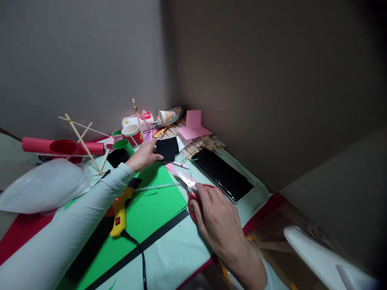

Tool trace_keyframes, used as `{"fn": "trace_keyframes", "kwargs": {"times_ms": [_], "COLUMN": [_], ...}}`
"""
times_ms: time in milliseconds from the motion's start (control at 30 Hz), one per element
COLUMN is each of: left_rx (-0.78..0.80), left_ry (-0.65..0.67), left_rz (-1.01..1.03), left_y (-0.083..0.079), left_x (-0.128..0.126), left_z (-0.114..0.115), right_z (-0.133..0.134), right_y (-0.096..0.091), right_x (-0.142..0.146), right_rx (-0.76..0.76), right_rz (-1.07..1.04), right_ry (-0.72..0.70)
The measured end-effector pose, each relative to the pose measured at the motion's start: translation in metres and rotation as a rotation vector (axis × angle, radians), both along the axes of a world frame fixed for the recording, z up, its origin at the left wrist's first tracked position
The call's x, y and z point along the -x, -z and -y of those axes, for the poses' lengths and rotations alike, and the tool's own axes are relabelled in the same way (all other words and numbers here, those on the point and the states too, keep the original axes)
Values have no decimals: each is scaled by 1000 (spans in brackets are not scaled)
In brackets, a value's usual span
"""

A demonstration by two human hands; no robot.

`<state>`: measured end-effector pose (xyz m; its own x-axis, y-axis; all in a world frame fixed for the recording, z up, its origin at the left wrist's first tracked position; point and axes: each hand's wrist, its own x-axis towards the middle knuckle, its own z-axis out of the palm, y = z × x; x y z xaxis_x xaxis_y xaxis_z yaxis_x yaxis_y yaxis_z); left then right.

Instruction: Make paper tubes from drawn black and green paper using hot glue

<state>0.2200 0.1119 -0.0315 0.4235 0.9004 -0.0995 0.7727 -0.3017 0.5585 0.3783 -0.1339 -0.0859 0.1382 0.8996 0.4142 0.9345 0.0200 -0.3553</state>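
Observation:
My left hand [145,156] reaches across the table and pinches the left edge of a black paper piece [168,149]. Lower and to the right, my right hand [216,213] is closed around the red handles of a pair of scissors [193,197], whose blades point up and left. Beneath the blades lie a pink paper scrap [171,168] and a white marker [181,165]. Green paper sheets [151,217] spread below my left forearm, with a yellow hot glue gun [120,215] on top, its small light glowing red.
A black phone-like slab [223,175] lies right of the scissors. Farther back are bamboo sticks [205,145], folded pink paper [194,127], paper cups [132,133] and stick frames [81,141]. A white balloon-like bag [45,187] and red paper tubes [63,147] occupy the left.

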Motion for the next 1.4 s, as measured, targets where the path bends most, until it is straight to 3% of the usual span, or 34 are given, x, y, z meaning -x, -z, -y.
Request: {"fn": "trace_keyframes", "kwargs": {"times_ms": [167, 400, 667, 900, 1167, 1400], "left_rx": [22, 67, -43, -156, -92, 9], "left_ry": [19, -13, -103, -199, -217, -119], "left_rz": [48, 186, 488, 594, 459, 323], "left_y": [-1, -18, -30, -34, -17, 8], "left_x": [5, 16, 25, 33, 31, 12], "left_z": [1, 13, 23, 29, 30, 24], "right_z": [-1, -4, -17, -27, -29, -28], "right_y": [3, 0, -14, -22, -20, -22], "right_x": [-1, -2, -3, 2, 3, 5], "right_rx": [3, 50, 154, 225, 219, 206], "right_rz": [-28, 31, 112, 184, 243, 239], "right_ry": [-2, 0, -3, -13, 10, 39]}}
